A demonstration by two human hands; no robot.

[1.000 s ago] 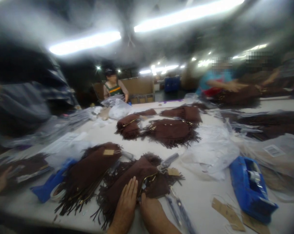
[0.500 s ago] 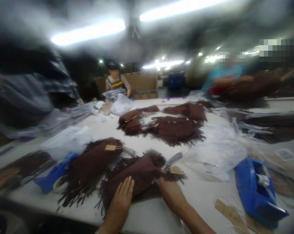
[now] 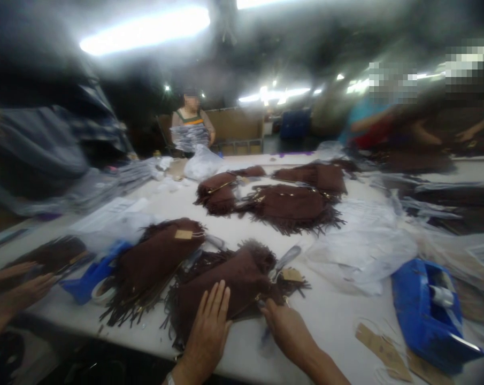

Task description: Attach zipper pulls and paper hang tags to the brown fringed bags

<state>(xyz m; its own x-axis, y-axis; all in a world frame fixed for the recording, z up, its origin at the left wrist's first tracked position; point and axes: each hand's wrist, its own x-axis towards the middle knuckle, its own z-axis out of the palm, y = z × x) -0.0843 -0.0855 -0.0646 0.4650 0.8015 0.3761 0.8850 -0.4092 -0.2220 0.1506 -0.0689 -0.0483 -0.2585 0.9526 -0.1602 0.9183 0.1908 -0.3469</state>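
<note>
A dark brown fringed bag (image 3: 225, 272) lies in front of me with a gold zipper along its near edge. My left hand (image 3: 212, 321) rests flat on its near side, fingers stretched out. My right hand (image 3: 284, 323) is closed, its fingertips pinching the bag's right end by the zipper; a small metal piece shows there, but the exact part gripped is partly hidden. A tan tag (image 3: 292, 275) on a white string lies beside that end. Just left is a second brown fringed bag (image 3: 157, 256) with a tan tag (image 3: 183, 235) on top.
More fringed bags (image 3: 290, 206) lie farther back. A blue tape dispenser (image 3: 430, 315) and loose tags (image 3: 382, 350) are at right, near clear plastic bags (image 3: 358, 251). Another blue dispenser (image 3: 93, 275) stands left, beside a co-worker's hands (image 3: 25, 289). Other people work across the table.
My right hand stays at the bag's right end, and the dark part beneath the zipper edge shows less. At left, two co-worker hands now show over a bag. The view has shifted slightly.
</note>
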